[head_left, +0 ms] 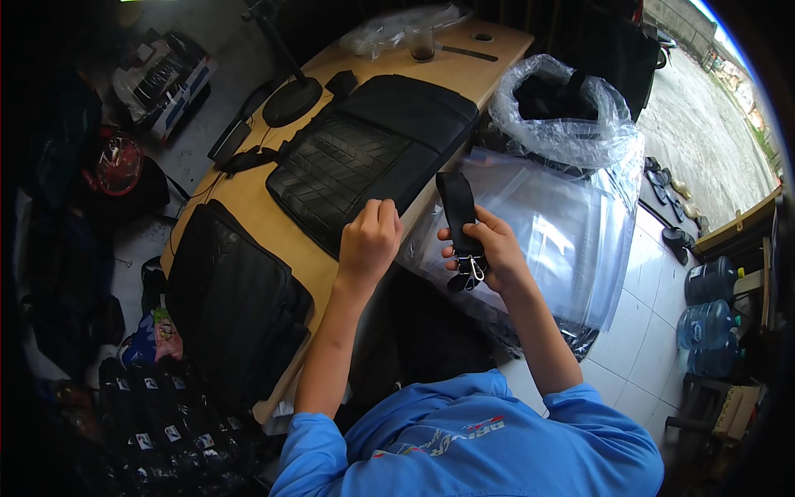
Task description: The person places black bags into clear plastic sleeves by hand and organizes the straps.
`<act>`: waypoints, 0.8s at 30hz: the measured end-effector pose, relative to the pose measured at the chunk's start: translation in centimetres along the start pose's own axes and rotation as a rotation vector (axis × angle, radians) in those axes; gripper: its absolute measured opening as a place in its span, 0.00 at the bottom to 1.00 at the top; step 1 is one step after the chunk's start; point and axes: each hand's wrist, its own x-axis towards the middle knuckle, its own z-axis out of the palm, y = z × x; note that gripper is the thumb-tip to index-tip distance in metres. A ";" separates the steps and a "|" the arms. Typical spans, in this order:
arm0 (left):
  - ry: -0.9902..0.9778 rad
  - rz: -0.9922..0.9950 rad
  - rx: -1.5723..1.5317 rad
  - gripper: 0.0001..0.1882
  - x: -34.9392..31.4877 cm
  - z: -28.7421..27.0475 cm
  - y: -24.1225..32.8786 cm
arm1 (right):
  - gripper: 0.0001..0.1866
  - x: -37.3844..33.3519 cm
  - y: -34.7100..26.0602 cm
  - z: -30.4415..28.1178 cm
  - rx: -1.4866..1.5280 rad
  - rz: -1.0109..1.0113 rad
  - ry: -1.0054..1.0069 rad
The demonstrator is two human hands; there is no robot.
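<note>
My right hand is wrapped round a folded black shoulder strap. Shiny metal hooks hang at the strap's lower end, below the fingers. To its left, my left hand is closed, knuckles up, by the near edge of a black backpack; whatever its fingers hold, if anything, is hidden. The backpack lies flat on the wooden table, with a quilted-looking panel on top. A second black bag rests at the table's near left end.
Clear plastic sleeves are stacked right of the table, beside a large open plastic bag with dark contents. On the table stand a lamp base and a glass. Blue water jugs stand far right; black wrapped packages lie lower left.
</note>
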 end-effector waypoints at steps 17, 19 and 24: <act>0.242 -0.125 -0.227 0.03 4.0 -4.8 -0.2 | 0.16 14.8 -0.5 6.8 -1.159 -0.401 0.212; 0.218 -0.159 -0.247 0.03 3.5 -4.6 -0.1 | 0.17 13.0 -0.9 4.9 -1.217 -0.422 0.502; -0.238 -0.193 -0.169 0.05 1.1 -3.5 0.2 | 0.12 10.0 -5.8 -4.2 -0.587 -0.333 0.403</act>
